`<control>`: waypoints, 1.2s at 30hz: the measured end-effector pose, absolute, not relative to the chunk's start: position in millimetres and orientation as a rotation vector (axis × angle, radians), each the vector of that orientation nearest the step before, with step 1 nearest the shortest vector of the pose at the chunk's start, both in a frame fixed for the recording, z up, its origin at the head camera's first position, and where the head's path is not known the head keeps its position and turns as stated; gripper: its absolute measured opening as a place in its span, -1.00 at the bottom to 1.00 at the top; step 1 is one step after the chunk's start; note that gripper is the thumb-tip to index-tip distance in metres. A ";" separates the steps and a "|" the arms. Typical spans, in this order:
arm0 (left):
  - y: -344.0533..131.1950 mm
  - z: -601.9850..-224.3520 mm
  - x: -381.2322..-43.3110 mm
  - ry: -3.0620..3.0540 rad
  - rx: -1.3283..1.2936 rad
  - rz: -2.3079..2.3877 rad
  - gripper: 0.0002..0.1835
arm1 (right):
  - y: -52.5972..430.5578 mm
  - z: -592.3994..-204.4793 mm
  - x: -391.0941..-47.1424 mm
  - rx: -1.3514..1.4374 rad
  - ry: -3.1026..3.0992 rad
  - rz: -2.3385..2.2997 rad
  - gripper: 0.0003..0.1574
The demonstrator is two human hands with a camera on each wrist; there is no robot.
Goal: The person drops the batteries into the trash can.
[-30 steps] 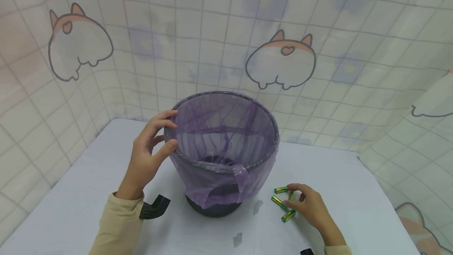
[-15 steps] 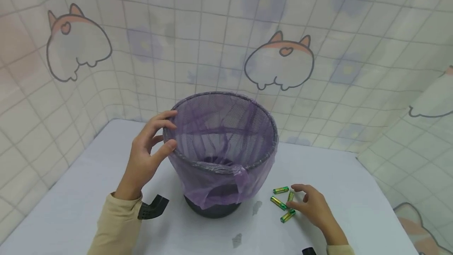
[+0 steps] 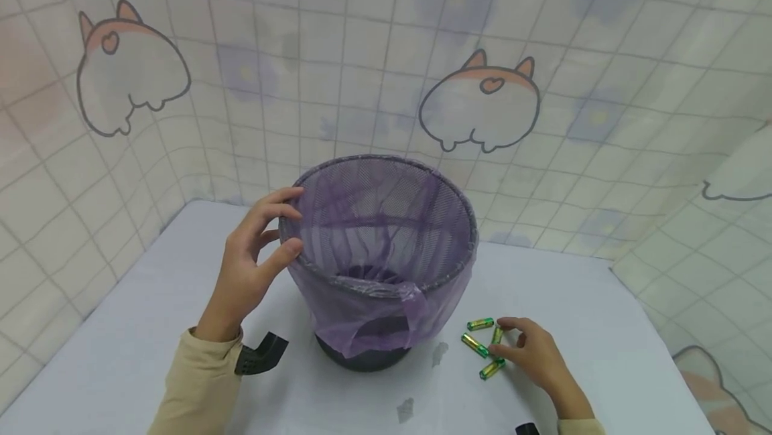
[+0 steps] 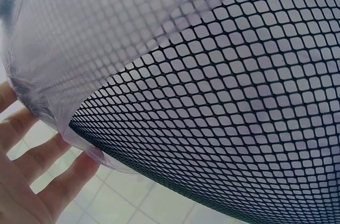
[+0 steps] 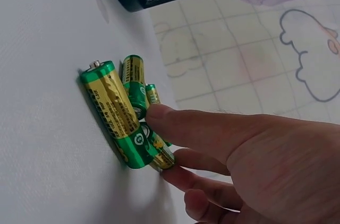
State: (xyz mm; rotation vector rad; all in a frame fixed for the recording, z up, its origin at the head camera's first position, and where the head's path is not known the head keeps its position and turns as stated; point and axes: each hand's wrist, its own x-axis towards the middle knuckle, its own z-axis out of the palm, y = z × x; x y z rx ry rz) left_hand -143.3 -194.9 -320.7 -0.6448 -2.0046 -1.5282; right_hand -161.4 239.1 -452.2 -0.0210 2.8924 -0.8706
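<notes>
Left hand (image 3: 246,264), left of centre in the head view, is gripping the rim of a dark mesh wastebasket (image 3: 364,360), thumb and fingertips curling over the lined edge; in the left wrist view its fingers are lying apart from one another, at lower left. Wastebasket is standing upright mid-frame on a white table (image 3: 555,281). A translucent purple bin liner (image 3: 334,321) is covering the inside and hanging down over the outer wall, bunching at the front of the rim. Four green-and-gold cylindrical batteries are lying in a cluster right of the wastebasket, lower right of the frame: far battery (image 3: 480,324), left battery (image 3: 474,346), near battery (image 3: 492,370) and right-hand battery (image 3: 497,336). Right hand (image 3: 533,353) is pinching the right-hand battery end to end between thumb and index finger; cannot tell how firmly. In the right wrist view the near battery is showing largest, its metal nub pointing to the upper left. Beige sleeves (image 3: 196,385) are entering from the bottom edge, a black wrist mount (image 3: 263,353) jutting beside the left cuff. Behind, a grid-patterned backdrop (image 3: 362,53) is filling the upper frame, bearing cartoon corgi prints (image 3: 479,113).
</notes>
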 end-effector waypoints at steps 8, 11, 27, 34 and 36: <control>-195.2 -318.1 -142.6 -2.005 -0.639 -1.514 -0.70 | 238.8 -447.6 -162.6 -0.045 2.890 -0.871 -0.30; -194.8 -316.8 -142.2 -2.016 -0.633 -1.509 -0.70 | 238.8 -447.5 -162.5 -0.042 2.880 -0.868 -0.28; -195.4 -319.9 -142.4 -2.018 -0.629 -1.519 -0.71 | 234.0 -451.4 -161.6 -0.047 2.903 -0.838 -0.26; -194.6 -320.0 -142.5 -2.016 -0.632 -1.526 -0.70 | 234.0 -451.5 -160.8 -0.063 2.926 -0.811 -0.25; -194.3 -319.2 -142.0 -2.017 -0.632 -1.527 -0.70 | 234.7 -451.5 -160.8 -0.069 2.934 -0.802 -0.25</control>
